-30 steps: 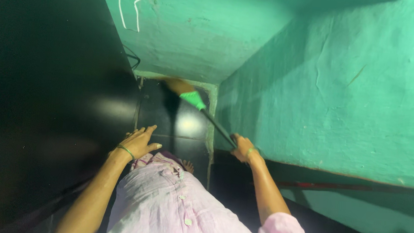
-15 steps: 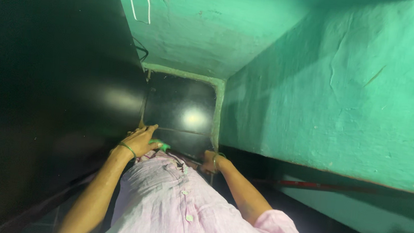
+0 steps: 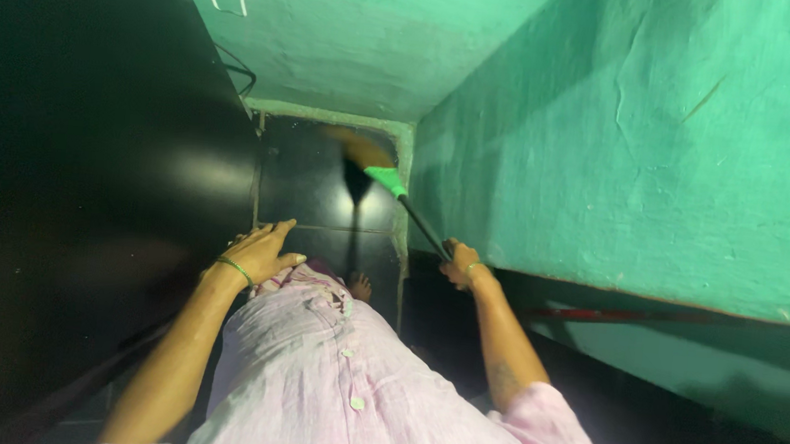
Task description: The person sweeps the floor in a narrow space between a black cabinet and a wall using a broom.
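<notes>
The right hand was closed around the dark handle of a broom, whose blurred bristle head reached out over the dark floor at the far end of a narrow passage between a green wall and a black cabinet. The left hand hung loosely spread, holding nothing, by the pink shirt. This looked like mid-sweep; drawing the bristles back toward the bare foot would fit next. No containers showed.
</notes>
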